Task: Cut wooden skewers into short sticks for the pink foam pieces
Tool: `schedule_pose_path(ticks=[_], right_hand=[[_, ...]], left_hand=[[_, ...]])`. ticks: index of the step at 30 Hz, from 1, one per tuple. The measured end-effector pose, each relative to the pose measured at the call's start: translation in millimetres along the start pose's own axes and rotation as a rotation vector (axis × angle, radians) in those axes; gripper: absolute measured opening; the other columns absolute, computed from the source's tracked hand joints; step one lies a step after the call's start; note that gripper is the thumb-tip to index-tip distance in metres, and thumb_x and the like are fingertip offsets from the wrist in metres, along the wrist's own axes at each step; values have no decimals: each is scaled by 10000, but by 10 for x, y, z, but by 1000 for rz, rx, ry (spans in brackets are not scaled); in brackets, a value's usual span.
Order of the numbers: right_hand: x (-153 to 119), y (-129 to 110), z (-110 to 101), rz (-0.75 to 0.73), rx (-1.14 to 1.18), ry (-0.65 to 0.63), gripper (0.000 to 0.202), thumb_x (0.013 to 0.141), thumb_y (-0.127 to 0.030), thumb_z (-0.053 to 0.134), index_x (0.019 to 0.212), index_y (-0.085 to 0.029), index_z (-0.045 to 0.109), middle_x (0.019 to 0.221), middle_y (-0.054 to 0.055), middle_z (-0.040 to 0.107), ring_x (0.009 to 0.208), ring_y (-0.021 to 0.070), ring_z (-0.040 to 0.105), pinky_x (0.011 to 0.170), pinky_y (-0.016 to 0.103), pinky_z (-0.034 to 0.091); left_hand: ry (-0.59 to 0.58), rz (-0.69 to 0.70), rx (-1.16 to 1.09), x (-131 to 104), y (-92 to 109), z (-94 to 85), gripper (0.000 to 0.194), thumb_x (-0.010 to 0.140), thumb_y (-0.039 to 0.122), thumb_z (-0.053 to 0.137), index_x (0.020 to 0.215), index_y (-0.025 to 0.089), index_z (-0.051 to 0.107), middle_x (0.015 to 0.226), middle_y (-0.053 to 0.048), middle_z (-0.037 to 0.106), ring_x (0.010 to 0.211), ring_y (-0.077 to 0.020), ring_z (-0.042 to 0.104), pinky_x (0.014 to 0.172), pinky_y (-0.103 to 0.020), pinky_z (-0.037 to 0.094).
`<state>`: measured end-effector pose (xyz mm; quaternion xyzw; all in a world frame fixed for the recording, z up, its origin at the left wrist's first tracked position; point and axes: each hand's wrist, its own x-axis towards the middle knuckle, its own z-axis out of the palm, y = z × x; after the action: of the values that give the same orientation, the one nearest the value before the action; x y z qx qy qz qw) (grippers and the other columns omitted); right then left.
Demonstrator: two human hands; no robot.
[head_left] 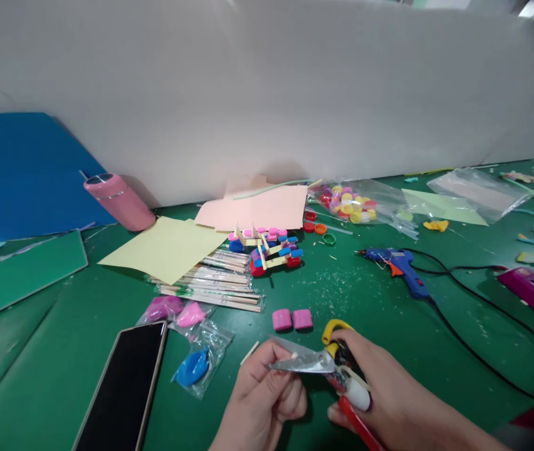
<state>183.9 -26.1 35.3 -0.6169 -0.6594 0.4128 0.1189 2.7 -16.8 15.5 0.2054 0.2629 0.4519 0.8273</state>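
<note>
- Right now the right hand point(380, 391) grips the scissors point(323, 362) by their yellow and red handles, with the blades partly open.
- The left hand point(264, 394) is closed in a pinch on a tiny stick piece point(294, 356), which sits right between the blades, low in the picture near the person.
- It looks like the cut is not done yet, since the piece is in the blades in one bit.
- One short stick bit point(249, 352) lies on the table point(389, 313) just left of the hands, so some cutting seems finished.
- Two pink blocks point(292, 319) sit side by side just past the scissors.
- Two little stick cars point(269, 247) with cap wheels stand farther back, so I think that part is built.
- One bundle of sticks point(215, 282) lies beside the cars, so plenty are left to use.
- One phone point(123, 388) lies to the left, with two small bags near it, one with a blue thing point(192, 366) and one with pink things point(173, 310).
- One blue glue gun point(398, 263) lies to the right with its black cord.
- One bag of caps point(351, 203) sits far back; the caps are too many to count.
- One pink bottle point(119, 200) lies by the wall.
</note>
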Motion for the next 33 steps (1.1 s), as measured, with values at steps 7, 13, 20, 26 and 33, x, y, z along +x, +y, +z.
schedule_pose_path(ticks=[7,13,20,26,33], right_hand=[[-35,27,-29,-59,-74,-6,601,609,-325,641,1138,-185,393,1110,92,496,964,235,484,820,332,376],[-26,-34,-56,-62,-114,-48,371,645,-301,588,967,-187,446,860,50,585,711,189,527,623,277,393],[41,-58,-22,-14,-155,-36,185,703,-285,507,859,-196,463,772,34,597,626,176,528,549,258,367],[43,-143,-35,28,-62,-32,576,572,-324,648,1091,-188,437,1003,71,560,840,218,533,714,288,406],[27,-144,-73,40,-45,-63,534,568,-323,632,1058,-188,467,981,64,566,833,218,534,722,303,412]], left_hand=[[-26,-49,-52,-17,3,5,217,746,318,595,624,167,498,426,105,216,366,-37,170,422,-207,176],[-63,-87,-52,0,11,-21,205,766,300,567,623,173,492,416,107,219,353,-39,159,402,-200,180],[156,179,290,28,-50,-40,239,708,377,621,656,148,573,485,57,345,468,-81,287,469,-221,225],[266,347,487,-46,-77,-48,211,705,352,626,691,142,636,541,13,429,510,-109,351,480,-235,251],[89,210,282,-1,-65,-73,240,730,368,597,643,145,617,432,59,316,427,-78,288,448,-228,225]])
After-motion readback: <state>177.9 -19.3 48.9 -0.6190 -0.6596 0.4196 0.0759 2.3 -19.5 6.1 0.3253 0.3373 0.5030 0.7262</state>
